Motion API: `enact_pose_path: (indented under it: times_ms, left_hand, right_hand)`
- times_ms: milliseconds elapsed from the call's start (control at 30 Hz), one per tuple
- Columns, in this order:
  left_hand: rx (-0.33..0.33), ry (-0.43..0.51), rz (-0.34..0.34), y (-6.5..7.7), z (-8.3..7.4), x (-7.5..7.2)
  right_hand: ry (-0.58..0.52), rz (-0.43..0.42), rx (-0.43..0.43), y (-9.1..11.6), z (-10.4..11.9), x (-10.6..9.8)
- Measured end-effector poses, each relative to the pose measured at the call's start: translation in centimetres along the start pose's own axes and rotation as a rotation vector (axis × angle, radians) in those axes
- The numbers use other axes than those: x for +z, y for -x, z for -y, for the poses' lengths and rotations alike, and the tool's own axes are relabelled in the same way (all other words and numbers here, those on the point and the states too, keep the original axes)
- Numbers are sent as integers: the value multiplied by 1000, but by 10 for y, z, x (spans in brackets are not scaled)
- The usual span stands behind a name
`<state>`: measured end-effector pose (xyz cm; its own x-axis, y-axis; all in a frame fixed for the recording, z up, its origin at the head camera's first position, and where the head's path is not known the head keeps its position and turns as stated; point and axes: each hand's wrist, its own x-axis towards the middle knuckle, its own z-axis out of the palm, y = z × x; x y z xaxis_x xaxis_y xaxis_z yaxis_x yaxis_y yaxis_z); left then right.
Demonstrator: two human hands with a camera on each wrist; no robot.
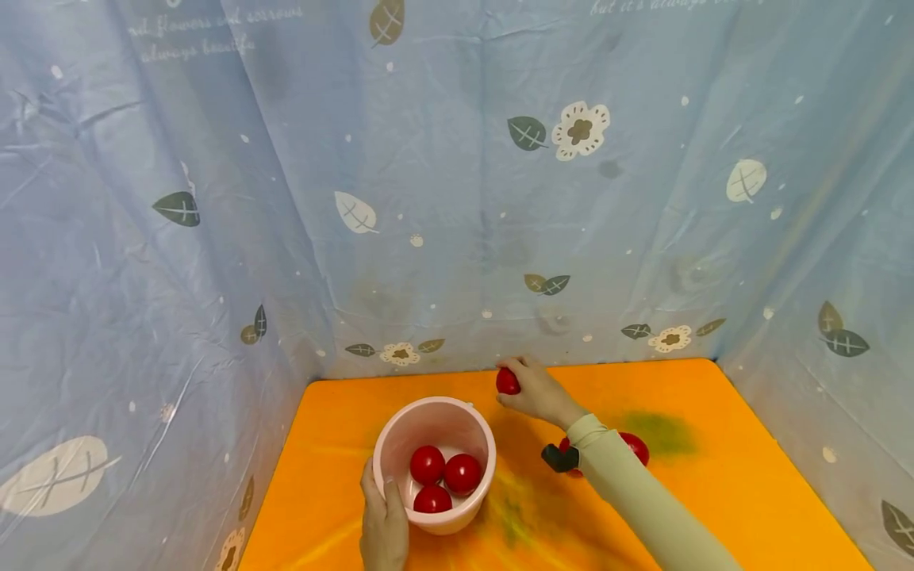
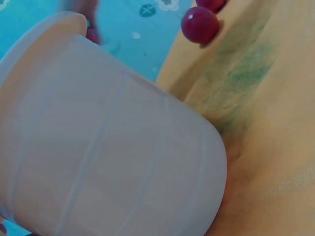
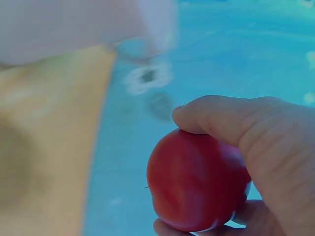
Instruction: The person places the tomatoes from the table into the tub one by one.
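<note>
My left hand (image 1: 385,515) grips the near left side of a pale pink bucket (image 1: 481,476), thumb over the rim and fingers along the outer wall. Inside the bucket lie three red tomatoes (image 1: 427,465). Its ribbed wall (image 2: 113,132) fills much of the left wrist view. Beyond the bucket, to its right, my right hand (image 1: 539,392) holds another tomato (image 3: 197,179) above the table's far edge. The thumb lies across its top and fingers curl beneath it, as the right wrist view shows.
Two more tomatoes (image 2: 200,24) sit on the orange table cover (image 1: 735,476), partly hidden by the right forearm in the head view. A black wrist camera (image 1: 560,457) is worn on the right wrist. A blue patterned curtain (image 1: 457,198) surrounds the table's back and sides.
</note>
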<state>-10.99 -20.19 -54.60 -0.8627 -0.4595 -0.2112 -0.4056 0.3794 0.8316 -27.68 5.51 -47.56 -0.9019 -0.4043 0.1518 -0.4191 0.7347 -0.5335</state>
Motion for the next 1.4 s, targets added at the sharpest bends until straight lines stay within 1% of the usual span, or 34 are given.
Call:
enact_pose_path:
  times_ms: [100,200,333,400,500,600,700,800,867,933,1000,1033,1100,1167,1267,1400]
  left_hand:
    - [7,4,-4,0,1,0]
    - [13,7,-13,-1,2,1]
    - [57,-8,-69,1,3,3]
    - [69,-20,-87,1,2,4]
    - [82,-34,-101,2,0,5]
    - [87,-40,-102,1,0,5]
    - [93,-50,-112,2,0,4]
    - [95,-40,-114,2,1,5]
    - [97,-30,-113,1,1,6]
    - [94,-22,-103,2,2,7]
    - [88,-25,-99,3,2,7]
    - [83,-28,-99,3,3,7]
    - [89,-31,-112,4,4,6]
    - [100,-27,-132,3,4,5]
    - [107,-15,-141,2,5,4]
    - [83,-22,-115,0,5,3]
  right_hand:
    - [6,-12,-54,-12,24,-15]
    - [34,-10,-98,-20,48,-21]
    - [26,42,-175,-22,78,-16]
    - [28,94,-221,-20,91,-8]
    - [78,215,-263,-16,108,6]
    - [197,356,-304,-11,122,24]
    - [326,488,-358,-7,131,42]
    - [435,611,-407,-5,132,57]
    - [484,725,-390,-3,131,64]
    - [513,837,-346,-2,129,70]
    - [522,941,-296,0,126,75]
    - [517,975,-264,1,125,77]
    - [504,1005,-220,4,124,80]
    - [502,1001,-213,6,124,83]
    - [539,962,-227,7,125,84]
    - [605,947,-249,7,127,87]
